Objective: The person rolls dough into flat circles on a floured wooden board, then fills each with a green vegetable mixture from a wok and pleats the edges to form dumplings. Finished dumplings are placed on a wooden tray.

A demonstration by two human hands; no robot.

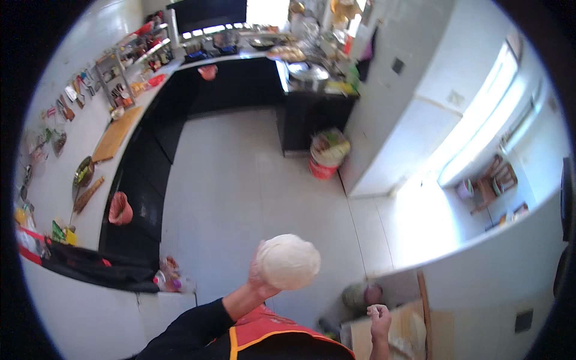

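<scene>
A large round lump of pale dough (290, 262) rests on my left hand (262, 279), which is raised in front of the red apron (274, 321) with its yellow edging. The dough hides most of that hand's fingers. At the lower right my right hand (379, 317) is held with its fingers curled and whitish with flour or dough; whether something small is between the fingertips cannot be told. Below it and to its right lies a light wooden board (407, 324) with a pale mass on it, partly cut off by the picture's edge.
Dark cabinets with a white counter run along the left and back, bearing a wooden cutting board (118, 132) and a bowl (83, 172). A red bucket (323, 168) stands by the cabinet end. Near the board is a greenish container (355, 294). Bottles (171, 279) stand at lower left.
</scene>
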